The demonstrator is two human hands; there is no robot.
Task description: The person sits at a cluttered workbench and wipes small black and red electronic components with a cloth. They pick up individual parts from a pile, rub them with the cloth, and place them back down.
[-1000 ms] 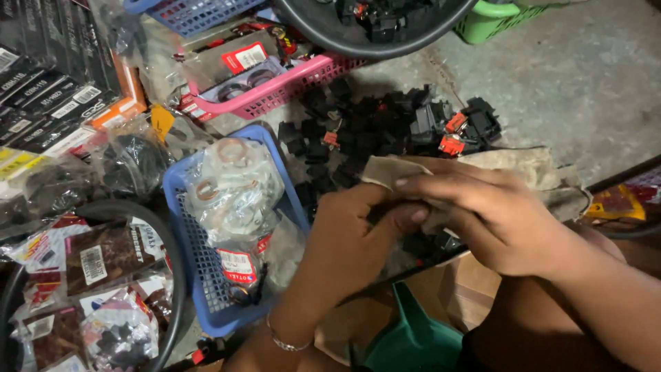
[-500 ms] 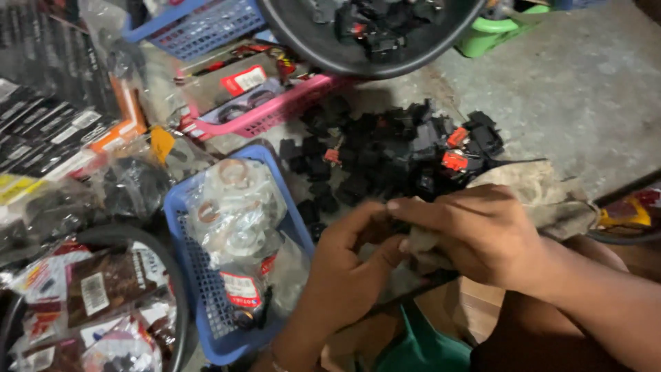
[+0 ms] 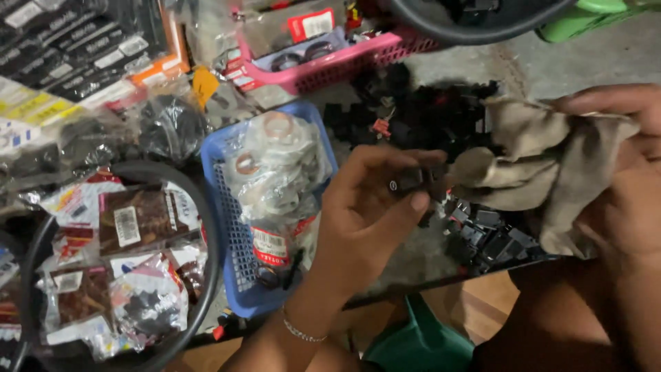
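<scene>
My left hand (image 3: 368,207) holds a small black plastic part (image 3: 412,180) between thumb and fingertips, near the middle of the view. My right hand (image 3: 623,186) grips a crumpled beige rag (image 3: 537,165) at the right edge; the rag's end touches the black part. Beneath both hands lies a heap of small black parts (image 3: 441,117) with a few red ones, spread on the grey floor.
A blue basket (image 3: 234,248) with bagged metal rings stands left of my left hand. Behind it sits a pink basket (image 3: 344,65), and a black round tub (image 3: 124,275) with packeted items is at lower left. A green plastic object (image 3: 413,344) is below.
My hands have come apart: the right has drawn the rag away to the right, and the left now holds the black part out in the open. The view shifted.
</scene>
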